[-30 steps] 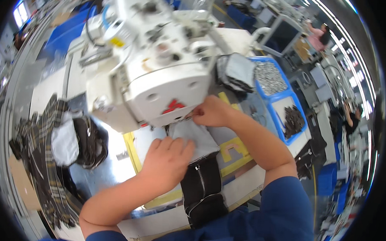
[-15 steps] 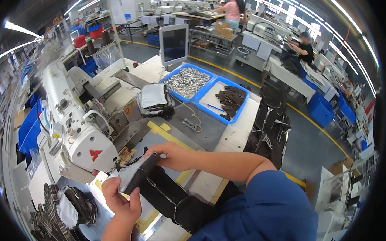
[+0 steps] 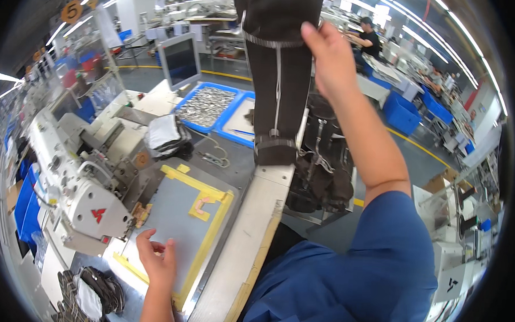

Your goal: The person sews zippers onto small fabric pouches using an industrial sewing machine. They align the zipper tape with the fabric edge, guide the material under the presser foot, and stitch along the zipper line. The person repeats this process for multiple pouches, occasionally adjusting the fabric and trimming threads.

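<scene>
Raised high in front of me, a dark sleeve-like garment piece [image 3: 261,84] hangs down with pale seams along its length and a band near its lower end. My right hand [image 3: 336,60] grips its upper right edge between thumb and fingers. Lower down, my left hand [image 3: 159,258] hovers over a grey work plate [image 3: 174,195] edged with yellow tape. Its fingers are curled but apart from the thumb, with nothing between them. Just left of that hand is the head of a white sewing machine [image 3: 97,209].
Folded pieces [image 3: 166,134] with white tops sit behind the plate. Beyond are a blue tray of metal pieces [image 3: 207,105], another blue tray [image 3: 234,138] and a monitor [image 3: 180,60]. Dark garments [image 3: 323,186] pile up at right; plaid and dark pieces [image 3: 91,291] lie lower left.
My right hand has lifted the garment piece up and away from the plate, to the right. My left hand has let go of it and stays low by the machine. The view has shifted right.
</scene>
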A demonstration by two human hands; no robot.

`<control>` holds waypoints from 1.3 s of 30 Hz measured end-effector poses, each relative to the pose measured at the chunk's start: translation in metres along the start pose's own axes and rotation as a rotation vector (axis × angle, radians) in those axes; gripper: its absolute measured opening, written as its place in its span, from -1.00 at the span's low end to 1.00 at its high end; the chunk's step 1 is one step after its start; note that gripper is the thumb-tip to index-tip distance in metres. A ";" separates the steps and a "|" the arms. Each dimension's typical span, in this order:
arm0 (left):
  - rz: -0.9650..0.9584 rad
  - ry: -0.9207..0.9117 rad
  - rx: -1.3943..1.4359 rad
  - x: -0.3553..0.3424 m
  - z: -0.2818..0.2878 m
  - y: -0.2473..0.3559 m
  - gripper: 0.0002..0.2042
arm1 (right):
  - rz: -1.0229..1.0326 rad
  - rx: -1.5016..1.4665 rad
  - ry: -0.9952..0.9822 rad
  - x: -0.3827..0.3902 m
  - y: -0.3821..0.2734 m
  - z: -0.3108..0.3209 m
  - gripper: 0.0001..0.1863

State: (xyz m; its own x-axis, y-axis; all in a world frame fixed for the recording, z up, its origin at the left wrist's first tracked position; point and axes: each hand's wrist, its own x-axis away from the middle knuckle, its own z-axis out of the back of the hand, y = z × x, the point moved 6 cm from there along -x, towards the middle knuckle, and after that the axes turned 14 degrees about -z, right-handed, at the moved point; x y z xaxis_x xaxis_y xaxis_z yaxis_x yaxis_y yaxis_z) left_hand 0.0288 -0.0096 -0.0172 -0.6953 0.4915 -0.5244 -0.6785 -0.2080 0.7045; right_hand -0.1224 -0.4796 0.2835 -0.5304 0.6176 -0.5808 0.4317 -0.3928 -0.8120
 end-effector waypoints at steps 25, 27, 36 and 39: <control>0.003 -0.259 -0.201 -0.002 -0.023 -0.002 -0.59 | -0.594 0.485 0.547 -0.022 0.163 0.287 -0.62; -0.088 -0.270 -0.247 -0.003 -0.031 -0.001 -0.58 | -0.802 1.030 0.536 -0.016 0.208 0.344 -0.49; -0.053 -0.346 -0.393 -0.008 -0.023 0.017 -0.60 | -0.460 1.061 -0.050 0.081 0.272 0.109 -0.56; -0.032 -0.495 -0.448 0.001 -0.011 0.029 -0.57 | -0.320 0.932 -0.278 0.127 0.253 0.023 -0.69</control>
State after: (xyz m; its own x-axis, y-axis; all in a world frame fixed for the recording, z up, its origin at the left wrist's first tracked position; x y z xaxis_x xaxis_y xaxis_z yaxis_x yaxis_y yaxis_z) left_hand 0.0059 -0.0251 -0.0024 -0.5545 0.8114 -0.1850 -0.8043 -0.4654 0.3695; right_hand -0.0979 -0.5162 0.0032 -0.7228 0.6531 -0.2258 -0.4358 -0.6844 -0.5846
